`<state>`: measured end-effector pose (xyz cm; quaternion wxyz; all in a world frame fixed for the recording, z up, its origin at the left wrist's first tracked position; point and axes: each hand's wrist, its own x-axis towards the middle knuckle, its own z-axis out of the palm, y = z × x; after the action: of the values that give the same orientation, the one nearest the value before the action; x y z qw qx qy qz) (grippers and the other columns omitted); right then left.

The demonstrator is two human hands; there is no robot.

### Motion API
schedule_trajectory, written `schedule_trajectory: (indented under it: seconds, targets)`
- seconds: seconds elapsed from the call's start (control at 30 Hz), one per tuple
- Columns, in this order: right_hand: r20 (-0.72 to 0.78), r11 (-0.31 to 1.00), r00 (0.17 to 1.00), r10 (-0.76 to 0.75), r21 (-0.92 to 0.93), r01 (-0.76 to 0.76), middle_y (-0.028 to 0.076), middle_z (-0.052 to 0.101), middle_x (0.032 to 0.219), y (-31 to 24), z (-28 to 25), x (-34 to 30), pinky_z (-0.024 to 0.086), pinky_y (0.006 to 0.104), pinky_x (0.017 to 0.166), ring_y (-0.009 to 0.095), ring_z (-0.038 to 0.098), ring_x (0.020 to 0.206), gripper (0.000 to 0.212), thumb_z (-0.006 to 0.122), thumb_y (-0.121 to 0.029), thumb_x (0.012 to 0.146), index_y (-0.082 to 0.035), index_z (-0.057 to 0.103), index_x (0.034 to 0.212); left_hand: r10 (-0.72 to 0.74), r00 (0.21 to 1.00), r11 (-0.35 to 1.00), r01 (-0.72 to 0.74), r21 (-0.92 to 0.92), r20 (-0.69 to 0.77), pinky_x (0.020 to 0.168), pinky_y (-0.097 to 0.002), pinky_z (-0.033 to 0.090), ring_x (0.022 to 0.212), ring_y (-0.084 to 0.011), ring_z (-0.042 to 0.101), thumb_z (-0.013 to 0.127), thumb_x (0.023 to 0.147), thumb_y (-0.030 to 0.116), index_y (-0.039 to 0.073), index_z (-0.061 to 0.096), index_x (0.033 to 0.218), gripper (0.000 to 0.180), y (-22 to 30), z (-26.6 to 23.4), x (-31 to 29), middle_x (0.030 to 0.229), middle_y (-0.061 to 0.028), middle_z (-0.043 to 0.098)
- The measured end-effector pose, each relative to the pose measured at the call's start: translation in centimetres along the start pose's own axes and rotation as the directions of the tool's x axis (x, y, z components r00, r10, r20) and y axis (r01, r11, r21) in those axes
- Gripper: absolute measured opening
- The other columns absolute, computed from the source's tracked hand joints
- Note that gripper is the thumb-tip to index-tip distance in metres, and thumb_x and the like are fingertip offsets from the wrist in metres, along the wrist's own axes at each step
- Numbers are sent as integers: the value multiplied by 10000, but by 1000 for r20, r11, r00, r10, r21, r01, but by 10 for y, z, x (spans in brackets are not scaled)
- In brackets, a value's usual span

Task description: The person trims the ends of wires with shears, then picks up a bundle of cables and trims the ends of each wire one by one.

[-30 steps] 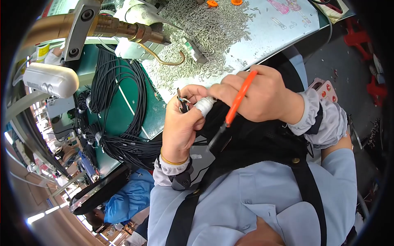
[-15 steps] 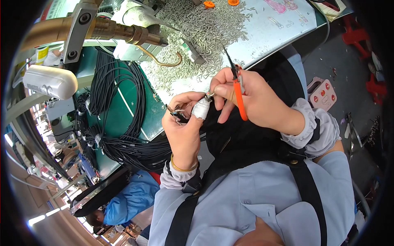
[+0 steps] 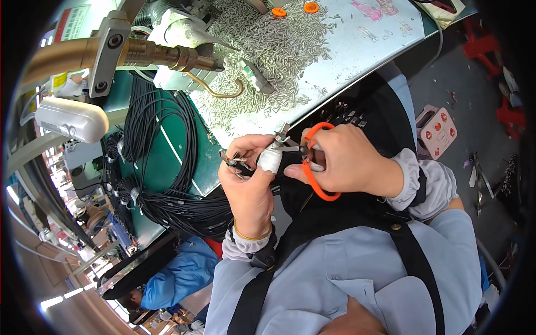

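Observation:
My left hand [image 3: 248,190] is closed around several small cable ends [image 3: 237,161] with metal parts and short coloured wires. White tape [image 3: 270,160] wraps its thumb. Just beyond that thumb a small silver connector [image 3: 283,132] sticks up from the pinch. My right hand [image 3: 349,162] grips orange-handled scissors [image 3: 318,187] with their handles spread. Their grey blades point left and reach the area beside the taped thumb and the connector. Whether the blades touch anything I cannot tell.
Small metal pieces [image 3: 279,50] cover the bench ahead, with two orange caps [image 3: 311,7] among them. A brass-coloured machine arm [image 3: 156,50] reaches in from the left. Coiled black cables [image 3: 184,206] lie left of my left hand. A person in blue [image 3: 178,273] sits at lower left.
The scissors have swung from pointing up and away to pointing left at the connector, and their handles have spread. My right fingers have left the connector.

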<state>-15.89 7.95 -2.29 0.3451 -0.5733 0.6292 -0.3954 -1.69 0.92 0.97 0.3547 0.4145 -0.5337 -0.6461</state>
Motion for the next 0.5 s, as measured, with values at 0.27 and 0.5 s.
schedule_trajectory:
  seconds: [0.27, 0.5]
  targets:
    - [222, 789, 959, 178, 550, -274, 28, 480, 468, 8, 10, 2, 357, 259, 390, 117, 516, 420, 211, 614, -152, 790, -6, 492, 699, -280, 942, 939, 309, -152, 188, 421, -148, 247, 515, -17, 367, 555, 776, 13, -1, 544, 900, 126, 1, -13, 29, 745, 6, 522]
    - [-174, 750, 957, 234, 659, -64, 30, 494, 522, -6, -12, 48, 372, 245, 385, 96, 492, 412, 150, 528, -120, 829, 5, 481, 760, -259, 946, 914, 305, -268, 192, 376, -155, 192, 446, -18, 295, 566, 796, 63, 26, 532, 879, 97, 3, -13, 82, 647, 37, 431]
